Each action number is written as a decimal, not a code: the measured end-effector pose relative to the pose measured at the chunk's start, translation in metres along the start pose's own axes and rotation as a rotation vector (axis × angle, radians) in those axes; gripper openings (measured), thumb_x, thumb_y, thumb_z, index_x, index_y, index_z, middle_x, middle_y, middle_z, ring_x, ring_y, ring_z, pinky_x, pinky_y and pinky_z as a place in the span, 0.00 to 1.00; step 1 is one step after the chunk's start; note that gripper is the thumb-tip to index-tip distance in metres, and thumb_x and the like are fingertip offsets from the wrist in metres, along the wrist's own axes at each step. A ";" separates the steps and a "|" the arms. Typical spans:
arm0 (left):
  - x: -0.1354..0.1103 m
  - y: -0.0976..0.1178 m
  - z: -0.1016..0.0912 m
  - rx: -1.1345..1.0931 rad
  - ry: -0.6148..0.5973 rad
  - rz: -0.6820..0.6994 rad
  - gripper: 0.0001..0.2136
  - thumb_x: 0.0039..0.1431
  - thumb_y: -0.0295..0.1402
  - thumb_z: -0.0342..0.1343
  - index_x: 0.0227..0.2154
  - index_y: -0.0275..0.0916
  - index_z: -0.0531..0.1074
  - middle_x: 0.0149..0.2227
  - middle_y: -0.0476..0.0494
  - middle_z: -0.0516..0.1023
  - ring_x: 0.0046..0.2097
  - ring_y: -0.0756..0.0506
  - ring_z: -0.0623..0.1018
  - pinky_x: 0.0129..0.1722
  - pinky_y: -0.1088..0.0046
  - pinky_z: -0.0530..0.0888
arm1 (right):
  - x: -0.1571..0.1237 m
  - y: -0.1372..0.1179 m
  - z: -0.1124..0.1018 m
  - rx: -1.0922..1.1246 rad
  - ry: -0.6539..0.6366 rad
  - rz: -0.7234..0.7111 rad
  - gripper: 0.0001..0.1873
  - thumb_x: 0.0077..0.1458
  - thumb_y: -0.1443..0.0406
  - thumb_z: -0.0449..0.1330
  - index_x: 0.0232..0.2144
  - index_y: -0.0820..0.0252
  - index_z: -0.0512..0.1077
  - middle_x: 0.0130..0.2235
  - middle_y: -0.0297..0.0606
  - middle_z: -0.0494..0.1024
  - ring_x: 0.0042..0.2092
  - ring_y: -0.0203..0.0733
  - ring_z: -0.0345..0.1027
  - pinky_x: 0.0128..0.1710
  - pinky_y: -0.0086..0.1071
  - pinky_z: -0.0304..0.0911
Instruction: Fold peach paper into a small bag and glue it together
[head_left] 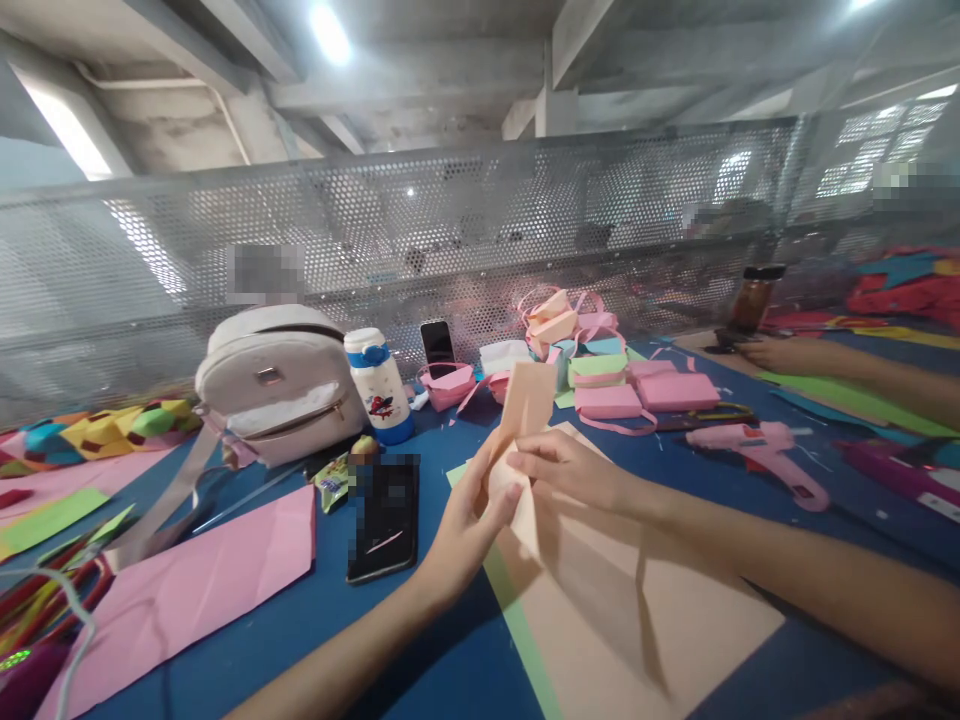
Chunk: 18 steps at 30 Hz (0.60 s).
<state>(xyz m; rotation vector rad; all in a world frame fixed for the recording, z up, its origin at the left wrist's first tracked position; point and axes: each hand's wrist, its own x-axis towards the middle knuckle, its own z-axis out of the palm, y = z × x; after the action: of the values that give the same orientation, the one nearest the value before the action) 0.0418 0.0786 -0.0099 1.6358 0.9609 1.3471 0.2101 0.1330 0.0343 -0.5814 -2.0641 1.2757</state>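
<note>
A folded piece of peach paper (531, 392) is held upright between both my hands, over a stack of flat sheets. My left hand (480, 498) grips its left side, the thumb pressed against the lower part. The fingers of my right hand (574, 468) pinch it from the right, near the middle. Below lie the large peach sheets (600, 620), with a green edge (517, 610) showing at their left. My fingers hide part of the folds.
A white backpack (281, 390), a bottle (381, 395) and a phone (384, 520) stand or lie to the left. Small paper bags (600, 370) sit behind my hands. A pink glue gun (765, 450) lies at the right, near another person's arm (847, 370). Pink paper (225, 570) lies left.
</note>
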 end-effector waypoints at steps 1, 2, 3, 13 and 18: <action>0.000 0.003 0.001 -0.002 0.030 -0.008 0.24 0.64 0.43 0.55 0.61 0.43 0.64 0.64 0.39 0.67 0.65 0.36 0.65 0.65 0.55 0.61 | 0.000 0.001 0.000 -0.058 -0.004 -0.022 0.23 0.62 0.49 0.54 0.27 0.61 0.73 0.29 0.35 0.73 0.32 0.38 0.64 0.33 0.30 0.59; 0.001 0.006 0.002 -0.007 0.051 -0.012 0.23 0.64 0.43 0.55 0.59 0.42 0.67 0.61 0.40 0.70 0.64 0.36 0.67 0.64 0.56 0.63 | -0.001 0.002 0.001 -0.098 -0.007 -0.034 0.22 0.63 0.50 0.54 0.28 0.60 0.73 0.30 0.35 0.73 0.33 0.38 0.65 0.33 0.30 0.58; 0.001 0.008 0.002 -0.013 0.062 -0.017 0.21 0.65 0.43 0.54 0.57 0.41 0.69 0.59 0.39 0.73 0.62 0.36 0.69 0.63 0.57 0.64 | -0.002 0.002 0.001 -0.118 -0.004 -0.043 0.20 0.63 0.52 0.53 0.29 0.60 0.73 0.31 0.35 0.74 0.33 0.38 0.65 0.34 0.30 0.58; 0.001 -0.004 -0.003 -0.033 0.121 -0.169 0.17 0.63 0.47 0.54 0.38 0.36 0.77 0.35 0.44 0.79 0.40 0.43 0.77 0.42 0.69 0.73 | 0.000 0.004 -0.003 -0.256 0.125 -0.102 0.09 0.63 0.63 0.56 0.35 0.58 0.76 0.36 0.35 0.79 0.37 0.39 0.70 0.37 0.30 0.61; 0.001 0.001 -0.001 -0.123 0.073 -0.173 0.17 0.63 0.45 0.55 0.46 0.38 0.76 0.44 0.41 0.79 0.48 0.40 0.77 0.50 0.65 0.72 | 0.001 0.003 -0.006 -0.319 0.117 -0.127 0.08 0.61 0.67 0.56 0.35 0.57 0.75 0.36 0.34 0.79 0.37 0.38 0.72 0.37 0.29 0.62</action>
<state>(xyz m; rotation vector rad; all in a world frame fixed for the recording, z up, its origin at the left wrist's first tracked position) 0.0408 0.0792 -0.0089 1.3872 1.0167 1.3279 0.2140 0.1388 0.0336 -0.6367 -2.1824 0.8264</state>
